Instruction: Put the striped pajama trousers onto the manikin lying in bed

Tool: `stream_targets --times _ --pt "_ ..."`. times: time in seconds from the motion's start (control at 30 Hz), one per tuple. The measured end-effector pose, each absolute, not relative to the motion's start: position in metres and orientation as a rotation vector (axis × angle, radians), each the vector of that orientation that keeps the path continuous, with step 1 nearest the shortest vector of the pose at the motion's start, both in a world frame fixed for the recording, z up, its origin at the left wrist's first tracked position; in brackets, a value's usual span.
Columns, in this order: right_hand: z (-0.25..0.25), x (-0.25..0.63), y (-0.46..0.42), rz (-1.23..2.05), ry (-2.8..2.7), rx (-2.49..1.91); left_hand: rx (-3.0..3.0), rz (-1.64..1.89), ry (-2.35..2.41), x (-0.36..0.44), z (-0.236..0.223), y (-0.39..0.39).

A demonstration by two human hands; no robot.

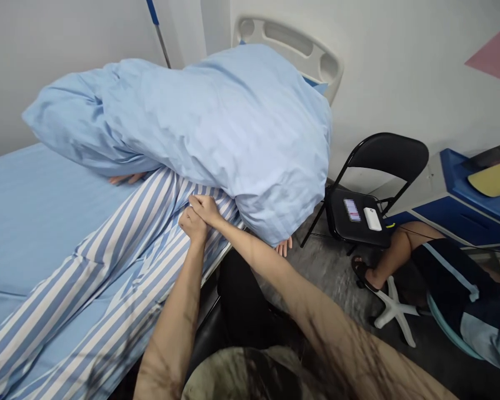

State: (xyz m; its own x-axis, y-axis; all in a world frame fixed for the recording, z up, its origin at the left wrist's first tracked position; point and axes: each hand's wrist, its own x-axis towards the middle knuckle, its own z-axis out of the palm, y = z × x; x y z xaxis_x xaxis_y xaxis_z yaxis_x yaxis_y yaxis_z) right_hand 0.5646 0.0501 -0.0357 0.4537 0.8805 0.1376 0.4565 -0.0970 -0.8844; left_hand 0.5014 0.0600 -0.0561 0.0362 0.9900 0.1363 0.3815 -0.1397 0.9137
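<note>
My left hand point(193, 224) and my right hand point(205, 209) are closed side by side, touching, at the upper part of blue-and-white striped trousers point(125, 239). Both fists appear to grip the striped cloth; the fingertips are hidden. The trousers are on a figure lying on the bed, legs stretched toward the lower left. A bulky light blue quilt point(216, 111) covers the figure's upper body and head. From under it show one hand point(128, 178) on the mattress and another hand point(284, 246) over the bed's near edge.
The bed has a blue sheet point(33, 205) and a pale headboard point(289, 41). A black folding chair point(383, 158) holds a phone point(351, 210) and a white device point(372, 219). At right, a person point(445, 278) sits on a wheeled stool beside a blue-topped cabinet point(475, 219).
</note>
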Motion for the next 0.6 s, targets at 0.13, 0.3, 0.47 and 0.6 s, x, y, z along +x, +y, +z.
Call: stream_targets --times 0.13,0.3,0.47,0.6 --pt "-0.029 0.572 0.052 0.564 -1.308 -1.732 1.602 1.043 1.495 0.498 -0.053 0.055" --pt "-0.019 0.585 0.050 0.378 -1.420 -1.876 1.646 0.948 1.475 0.496 -0.040 0.048" --pt "-0.025 0.585 0.045 0.256 -1.463 -2.132 1.691 0.858 1.342 0.490 -0.035 0.045" --pt "-0.027 0.581 0.045 0.206 -1.502 -2.231 1.740 0.737 1.274 0.456 -0.039 0.046"
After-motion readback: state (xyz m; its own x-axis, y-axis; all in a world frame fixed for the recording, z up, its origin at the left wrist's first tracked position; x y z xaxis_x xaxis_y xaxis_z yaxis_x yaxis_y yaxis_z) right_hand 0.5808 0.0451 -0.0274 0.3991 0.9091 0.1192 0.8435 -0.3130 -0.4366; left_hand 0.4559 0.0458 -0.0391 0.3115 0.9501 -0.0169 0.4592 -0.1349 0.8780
